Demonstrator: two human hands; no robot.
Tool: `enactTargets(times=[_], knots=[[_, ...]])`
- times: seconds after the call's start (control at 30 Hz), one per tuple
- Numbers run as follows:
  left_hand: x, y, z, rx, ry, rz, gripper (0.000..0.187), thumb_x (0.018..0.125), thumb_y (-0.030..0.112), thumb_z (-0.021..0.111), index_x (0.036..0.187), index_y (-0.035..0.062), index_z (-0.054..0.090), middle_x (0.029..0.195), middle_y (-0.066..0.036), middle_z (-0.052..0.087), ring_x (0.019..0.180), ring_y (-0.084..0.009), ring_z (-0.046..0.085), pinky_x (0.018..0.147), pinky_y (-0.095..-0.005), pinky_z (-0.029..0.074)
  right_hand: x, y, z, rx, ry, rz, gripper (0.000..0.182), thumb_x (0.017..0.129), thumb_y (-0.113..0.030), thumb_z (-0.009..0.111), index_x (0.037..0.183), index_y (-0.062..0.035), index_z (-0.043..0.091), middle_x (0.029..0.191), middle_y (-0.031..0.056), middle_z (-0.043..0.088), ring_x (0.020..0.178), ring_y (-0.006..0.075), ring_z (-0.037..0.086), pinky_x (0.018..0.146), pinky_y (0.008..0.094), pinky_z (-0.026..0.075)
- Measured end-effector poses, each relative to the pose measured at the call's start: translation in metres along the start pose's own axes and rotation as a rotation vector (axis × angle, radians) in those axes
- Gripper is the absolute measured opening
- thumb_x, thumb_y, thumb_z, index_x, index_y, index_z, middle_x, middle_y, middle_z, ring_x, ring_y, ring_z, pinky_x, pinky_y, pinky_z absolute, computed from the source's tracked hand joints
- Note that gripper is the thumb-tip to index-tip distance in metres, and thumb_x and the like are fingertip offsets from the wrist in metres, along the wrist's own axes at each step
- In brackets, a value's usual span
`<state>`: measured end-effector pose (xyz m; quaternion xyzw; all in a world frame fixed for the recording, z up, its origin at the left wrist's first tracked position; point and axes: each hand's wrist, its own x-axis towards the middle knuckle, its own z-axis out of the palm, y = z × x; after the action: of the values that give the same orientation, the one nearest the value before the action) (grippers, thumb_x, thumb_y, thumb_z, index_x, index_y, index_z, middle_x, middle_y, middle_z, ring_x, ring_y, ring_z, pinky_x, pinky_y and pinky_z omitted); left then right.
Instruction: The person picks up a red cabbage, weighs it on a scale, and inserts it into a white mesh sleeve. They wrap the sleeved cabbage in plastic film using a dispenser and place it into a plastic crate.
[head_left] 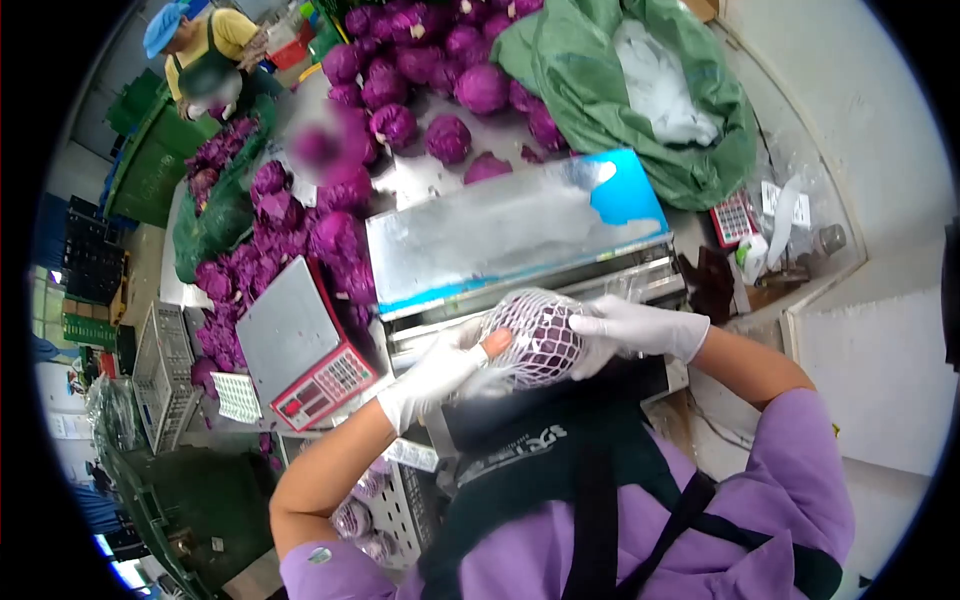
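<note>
A purple cabbage in a white foam net [540,338] is held between my two gloved hands in front of my apron. My left hand [440,370] grips its left side, with the bare thumb showing against the net. My right hand [625,330] wraps round its right side, fingers bent over the net. Just beyond the cabbage is a metal wrapping machine with a blue-edged top [510,235]. A red scale with a grey plate [290,330] stands to the left of my left hand.
Purple cabbages [420,60] and loose leaves [225,330] cover much of the metal table. A green sack [560,60] lies at the back right, near a red calculator [733,219]. Netted cabbages sit in a white crate [405,510] below. Another person [205,60] works at the upper left.
</note>
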<state>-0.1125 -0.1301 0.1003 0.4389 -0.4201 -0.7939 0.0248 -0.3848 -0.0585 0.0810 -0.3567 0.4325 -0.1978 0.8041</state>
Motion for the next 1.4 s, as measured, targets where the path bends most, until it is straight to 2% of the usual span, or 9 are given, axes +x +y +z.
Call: enactTargets(times=[0.2, 0.4, 0.43, 0.53, 0.8, 0.97, 1.13, 1.2, 1.4], knots=[[0.006, -0.106, -0.007, -0.425, -0.194, -0.461, 0.072, 0.091, 0.063, 0.051, 0.141, 0.0114, 0.044, 0.133, -0.009, 0.056, 0.117, -0.0201, 0.058, 0.095, -0.0352, 0.053, -0.005, 0.083, 0.032, 0.464, 0.002, 0.299, 0.076, 0.099, -0.057, 0.038, 0.139, 0.0080, 0.037, 0.123, 0.0315, 0.057, 0.114, 0.0381, 0.059, 0.099, 0.0430, 0.049], [-0.034, -0.160, -0.014, -0.526, -0.009, -0.007, 0.057, 0.095, 0.046, 0.057, 0.127, 0.0001, 0.053, 0.124, -0.015, 0.060, 0.114, -0.0235, 0.061, 0.104, -0.0364, 0.047, -0.046, 0.137, 0.022, -0.171, 0.305, -0.169, 0.045, 0.093, -0.027, 0.062, 0.129, -0.0017, 0.054, 0.130, 0.0246, 0.056, 0.120, 0.0291, 0.057, 0.098, 0.0338, 0.047], [-0.045, -0.174, -0.020, -0.450, 0.026, 0.073, 0.041, 0.095, 0.024, 0.062, 0.126, -0.0017, 0.053, 0.123, -0.016, 0.060, 0.116, -0.0221, 0.059, 0.103, -0.0342, 0.047, -0.057, 0.137, 0.027, -0.713, 0.468, -0.348, 0.038, 0.089, -0.017, 0.068, 0.122, -0.0003, 0.061, 0.127, 0.0204, 0.060, 0.114, 0.0263, 0.061, 0.095, 0.0318, 0.048], [-0.051, -0.217, -0.021, -0.147, 0.267, 0.137, 0.016, 0.085, -0.009, 0.066, 0.097, 0.0001, 0.067, 0.102, -0.008, 0.069, 0.101, -0.0146, 0.064, 0.092, -0.0258, 0.050, -0.070, 0.145, 0.032, -0.535, 0.710, -0.415, 0.016, 0.083, -0.003, 0.070, 0.097, 0.0026, 0.071, 0.107, 0.0125, 0.070, 0.103, 0.0210, 0.065, 0.090, 0.0295, 0.049], [-0.034, -0.158, 0.014, -0.465, 0.524, 0.804, 0.015, 0.102, 0.021, 0.053, 0.098, 0.0069, 0.050, 0.071, 0.001, 0.049, 0.065, -0.0096, 0.050, 0.061, -0.0259, 0.045, -0.026, 0.118, 0.044, -0.292, 0.972, -0.649, 0.010, 0.093, -0.007, 0.062, 0.093, 0.0028, 0.065, 0.072, 0.0041, 0.063, 0.067, 0.0100, 0.061, 0.063, 0.0227, 0.049], [-0.057, -0.128, 0.010, -0.748, 1.115, 0.505, 0.013, 0.102, 0.015, 0.046, 0.089, 0.0169, 0.050, 0.066, 0.009, 0.036, 0.052, -0.0027, 0.031, 0.046, -0.0199, 0.023, 0.000, 0.110, 0.057, -0.399, 1.154, -0.629, 0.013, 0.094, -0.012, 0.063, 0.088, -0.0004, 0.066, 0.058, -0.0001, 0.052, 0.053, 0.0042, 0.048, 0.050, 0.0222, 0.040], [-0.080, -0.222, -0.066, -0.742, 1.029, 0.538, 0.013, 0.101, 0.015, 0.049, 0.088, 0.0155, 0.051, 0.058, 0.010, 0.033, 0.043, -0.0030, 0.027, 0.038, -0.0211, 0.019, 0.019, 0.128, 0.051, -0.541, 1.127, -0.514, 0.015, 0.091, -0.014, 0.066, 0.086, 0.0005, 0.067, 0.064, 0.0082, 0.064, 0.056, 0.0108, 0.058, 0.056, 0.0264, 0.046], [-0.064, -0.239, -0.086, -0.719, 1.115, 0.358, 0.015, 0.100, 0.015, 0.050, 0.085, 0.0151, 0.050, 0.057, 0.009, 0.032, 0.043, -0.0032, 0.027, 0.039, -0.0209, 0.020, 0.042, 0.140, 0.043, -0.729, 1.118, -0.581, 0.014, 0.091, -0.016, 0.065, 0.086, -0.0031, 0.067, 0.069, 0.0129, 0.063, 0.061, 0.0238, 0.065, 0.057, 0.0314, 0.048], [0.026, -0.217, -0.089, 0.286, 1.229, 0.697, 0.011, 0.081, -0.007, 0.051, 0.086, 0.0019, 0.046, 0.074, -0.003, 0.043, 0.071, -0.0131, 0.043, 0.067, -0.0263, 0.042, 0.118, 0.138, 0.061, -1.616, 0.897, -0.694, 0.014, 0.083, -0.018, 0.063, 0.097, -0.0183, 0.065, 0.080, -0.0020, 0.059, 0.068, 0.0136, 0.064, 0.052, 0.0288, 0.050]])
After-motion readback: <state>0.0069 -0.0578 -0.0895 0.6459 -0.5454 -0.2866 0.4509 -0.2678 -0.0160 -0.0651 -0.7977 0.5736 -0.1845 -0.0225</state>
